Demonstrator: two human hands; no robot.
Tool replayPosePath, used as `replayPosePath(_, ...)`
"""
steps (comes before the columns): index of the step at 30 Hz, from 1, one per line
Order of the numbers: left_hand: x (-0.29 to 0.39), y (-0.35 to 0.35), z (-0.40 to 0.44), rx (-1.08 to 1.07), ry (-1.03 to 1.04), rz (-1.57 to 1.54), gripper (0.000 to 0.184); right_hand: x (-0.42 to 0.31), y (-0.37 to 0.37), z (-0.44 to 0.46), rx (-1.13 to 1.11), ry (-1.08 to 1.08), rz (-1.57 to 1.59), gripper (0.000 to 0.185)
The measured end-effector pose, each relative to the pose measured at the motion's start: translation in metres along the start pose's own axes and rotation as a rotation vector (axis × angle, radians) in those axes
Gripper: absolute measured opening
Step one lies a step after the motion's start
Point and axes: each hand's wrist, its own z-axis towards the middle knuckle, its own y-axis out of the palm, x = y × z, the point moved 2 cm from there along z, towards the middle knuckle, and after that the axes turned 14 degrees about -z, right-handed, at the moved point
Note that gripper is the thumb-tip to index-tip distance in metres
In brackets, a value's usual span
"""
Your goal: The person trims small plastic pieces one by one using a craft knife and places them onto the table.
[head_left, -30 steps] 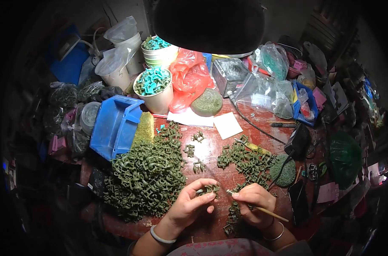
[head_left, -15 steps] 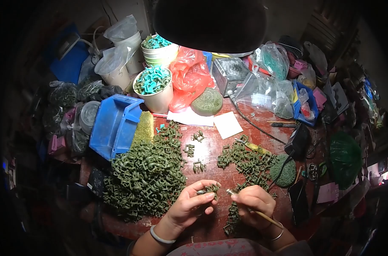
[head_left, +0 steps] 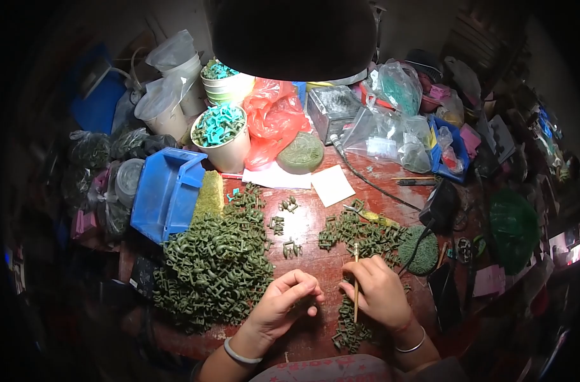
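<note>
My left hand [head_left: 288, 302] is closed above the table, its fingers curled in towards the thumb; whatever they hold is hidden. My right hand [head_left: 382, 294] grips a thin wooden-handled tool [head_left: 356, 286] with a pale metallic end, now upright between the fingers. Under and beyond that hand spreads a loose group of small dark green wax-like pieces [head_left: 366, 235]. A much larger heap of similar green pieces [head_left: 213, 267] lies left of my left hand. Between them on the table stand a few small clusters of pieces [head_left: 291, 247].
A blue bin [head_left: 165, 191] and a yellow-green sponge [head_left: 208, 197] border the large heap. Behind stand a white bucket of turquoise and green pieces [head_left: 223, 149], a red plastic bag [head_left: 271, 114] and a round green block [head_left: 300, 153]. A black cable [head_left: 382, 184] crosses the right side.
The tool has swung upright in my right hand, which has turned and moved slightly up. My left fingers have curled further, and the green piece seen in them earlier is now out of sight.
</note>
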Motion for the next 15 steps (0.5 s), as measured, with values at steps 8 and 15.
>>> replayPosePath(8,-0.006,-0.002,0.001,0.141,-0.005,0.240,0.010,0.000,-0.006,0.001,-0.085,0.119,0.401,0.026)
replayPosePath(15,-0.009,0.002,0.000,0.056,-0.167,0.323,0.023,0.002,0.000,-0.008,-0.171,0.213,1.125,0.021)
